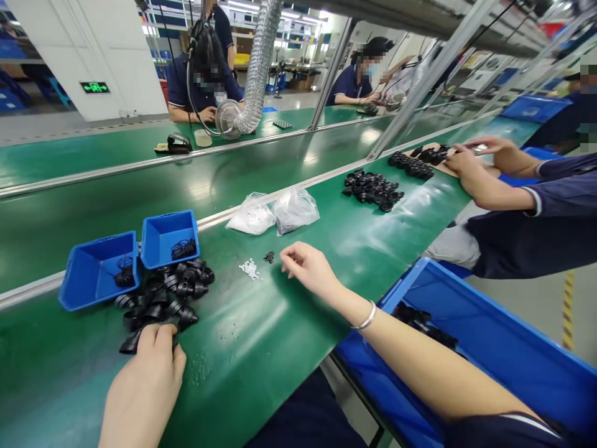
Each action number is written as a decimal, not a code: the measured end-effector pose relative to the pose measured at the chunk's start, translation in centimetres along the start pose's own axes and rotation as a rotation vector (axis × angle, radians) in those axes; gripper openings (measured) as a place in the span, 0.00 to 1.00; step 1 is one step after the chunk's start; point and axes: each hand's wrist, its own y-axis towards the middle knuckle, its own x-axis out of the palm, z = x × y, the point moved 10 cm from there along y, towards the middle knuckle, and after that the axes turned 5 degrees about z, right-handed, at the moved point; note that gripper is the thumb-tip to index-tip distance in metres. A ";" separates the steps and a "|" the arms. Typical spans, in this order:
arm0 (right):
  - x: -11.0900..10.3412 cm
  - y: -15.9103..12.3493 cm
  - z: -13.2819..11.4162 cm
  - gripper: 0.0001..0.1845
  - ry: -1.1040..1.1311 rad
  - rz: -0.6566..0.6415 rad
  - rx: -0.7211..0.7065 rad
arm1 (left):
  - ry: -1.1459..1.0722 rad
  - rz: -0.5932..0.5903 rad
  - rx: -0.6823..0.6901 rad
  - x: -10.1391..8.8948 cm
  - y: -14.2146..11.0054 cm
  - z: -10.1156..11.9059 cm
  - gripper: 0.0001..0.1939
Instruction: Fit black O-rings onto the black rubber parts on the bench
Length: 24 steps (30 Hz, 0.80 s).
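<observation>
At the near edge of a heap of black plastic fittings (181,280), my left hand (144,373) has its fingers closed round a black plastic fitting (129,343), which they partly cover. My right hand (310,270) hovers over the green table (261,348), its fingers curled and pressed together; whatever may be between the fingertips is too small to see. Just left of those fingertips lies a small cluster of tiny black pieces (269,256). Beside it is a scatter of tiny white pieces (250,269).
Two blue bins (77,280) with black rings stand behind the heap. Two plastic bags (296,211) lie against the metal rail. A large blue crate (504,336) stands at right, below the table edge. Further right, a co-worker's hands (471,162) handle black parts near another pile (370,188).
</observation>
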 end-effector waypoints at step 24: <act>5.6 -4.0 -4.5 0.13 -0.457 -0.090 -0.549 | -1.779 -0.662 -0.425 5.0 -2.8 7.8 0.18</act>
